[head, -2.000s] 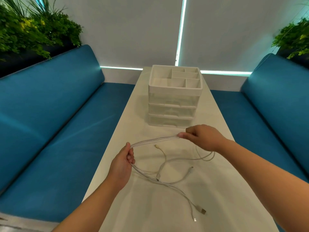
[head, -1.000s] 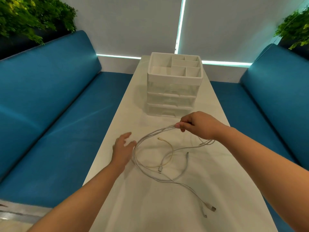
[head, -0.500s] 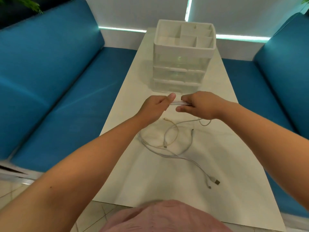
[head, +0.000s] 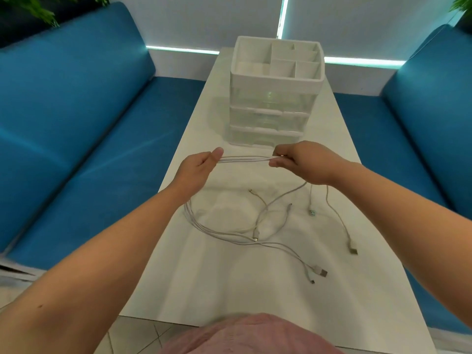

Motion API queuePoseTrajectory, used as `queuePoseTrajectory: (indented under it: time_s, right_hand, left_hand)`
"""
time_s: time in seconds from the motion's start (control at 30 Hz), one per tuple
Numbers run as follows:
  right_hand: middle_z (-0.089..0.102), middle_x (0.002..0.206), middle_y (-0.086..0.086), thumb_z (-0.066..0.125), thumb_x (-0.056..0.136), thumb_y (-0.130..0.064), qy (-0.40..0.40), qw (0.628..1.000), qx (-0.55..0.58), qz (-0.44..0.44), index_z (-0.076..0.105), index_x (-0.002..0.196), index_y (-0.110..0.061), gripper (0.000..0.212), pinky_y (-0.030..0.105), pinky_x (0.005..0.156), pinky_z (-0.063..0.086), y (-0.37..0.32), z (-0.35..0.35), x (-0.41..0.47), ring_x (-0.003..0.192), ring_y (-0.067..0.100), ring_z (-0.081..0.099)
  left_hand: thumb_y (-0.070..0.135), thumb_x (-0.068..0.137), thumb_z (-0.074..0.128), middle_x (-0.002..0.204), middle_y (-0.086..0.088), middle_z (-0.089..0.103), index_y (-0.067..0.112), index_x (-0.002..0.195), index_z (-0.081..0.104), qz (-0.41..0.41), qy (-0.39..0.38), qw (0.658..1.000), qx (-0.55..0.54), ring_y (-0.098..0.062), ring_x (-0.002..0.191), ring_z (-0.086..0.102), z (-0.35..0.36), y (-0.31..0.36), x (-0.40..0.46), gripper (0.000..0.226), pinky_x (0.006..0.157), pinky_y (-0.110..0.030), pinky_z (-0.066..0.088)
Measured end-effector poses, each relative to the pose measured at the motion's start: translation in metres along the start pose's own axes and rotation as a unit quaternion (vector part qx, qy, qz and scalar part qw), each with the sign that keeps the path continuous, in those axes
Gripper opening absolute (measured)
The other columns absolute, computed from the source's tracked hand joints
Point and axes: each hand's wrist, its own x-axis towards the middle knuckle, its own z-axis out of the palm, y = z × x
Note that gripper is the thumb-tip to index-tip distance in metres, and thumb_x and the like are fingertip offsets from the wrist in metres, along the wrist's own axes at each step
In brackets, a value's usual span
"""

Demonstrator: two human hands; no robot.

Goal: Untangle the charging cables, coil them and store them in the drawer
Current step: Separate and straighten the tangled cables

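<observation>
Head view, item by item. Left hand [head: 198,166]: half a second ago its fingers were up against the right hand's on the cables; now it has slid outward, thumb and fingers pinched on the bundle. Right hand [head: 300,160]: fingers curled and clamped on the other end of the same span, much as before.

Charging cables [head: 245,159]: several white strands run taut and side by side between the two sets of fingertips. Below the left fingers the strands drop in one long loop onto the table [head: 229,290]; below the right fingers two loose tails hang, ending in plugs [head: 312,212] on the tabletop. Further plugs lie nearest the person. A second ago the left hand was off the cables, open over the table; two seconds ago it gripped the far bend of the loop.

Reading: the strands are being drawn straight to part them. Untangling is under way, coiling not yet begun.

Drawer unit [head: 273,116]: just beyond the fingertips, all three clear drawers closed, compartment tray on top.

Blue benches [head: 76,111] flank the table.
</observation>
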Motion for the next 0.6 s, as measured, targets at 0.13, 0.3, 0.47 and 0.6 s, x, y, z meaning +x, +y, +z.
queuePoseTrajectory:
  time_s: [0.13, 0.3, 0.47, 0.6]
  right_hand:
    - [0.06, 0.089, -0.027, 0.049, 0.094, -0.049, -0.004, 0.992, 0.127, 0.001, 0.069, 0.113, -0.031, 0.033, 0.012, 0.074, 0.04, -0.001, 0.0, 0.001, 0.083, -0.001, 0.055]
    - [0.064, 0.098, -0.011, 0.037, 0.097, -0.053, -0.047, 0.997, -0.051, -0.039, 0.057, 0.129, -0.042, 0.039, 0.029, 0.081, 0.045, -0.007, 0.003, 0.0, 0.098, 0.012, 0.058]
    - [0.063, 0.111, -0.012, 0.031, 0.099, -0.052, -0.057, 0.984, -0.167, -0.037, 0.057, 0.128, -0.043, 0.039, 0.028, 0.073, 0.038, -0.007, 0.005, -0.002, 0.105, 0.014, 0.058]
    - [0.066, 0.108, -0.006, 0.026, 0.099, -0.054, -0.07, 0.979, -0.185, 0.051, 0.063, 0.119, -0.029, 0.048, 0.032, 0.075, 0.043, 0.008, 0.012, 0.004, 0.098, 0.019, 0.06]
  left_hand:
    - [0.06, 0.095, 0.042, 0.076, -0.005, 0.033, 0.013, 0.075, 0.041, -0.023, -0.008, 0.999, -0.026, -0.009, 0.063, 0.029, -0.001, -0.007, -0.004, 0.05, 0.058, -0.027, 0.023]
    - [0.053, 0.101, 0.029, 0.115, 0.007, 0.054, 0.017, 0.131, 0.055, -0.079, -0.036, 0.996, -0.028, -0.006, 0.108, 0.05, 0.005, -0.018, -0.011, 0.053, 0.093, -0.022, 0.032]
    - [0.042, 0.105, 0.026, 0.076, 0.01, 0.047, 0.022, 0.076, 0.046, -0.051, -0.032, 0.998, 0.03, -0.002, 0.069, 0.042, 0.01, -0.014, -0.012, 0.041, 0.061, -0.02, 0.033]
    - [0.047, 0.103, 0.032, 0.081, 0.001, 0.051, 0.018, 0.081, 0.054, -0.041, -0.037, 0.998, 0.009, -0.014, 0.074, 0.043, 0.011, -0.016, -0.007, 0.042, 0.065, -0.026, 0.034]
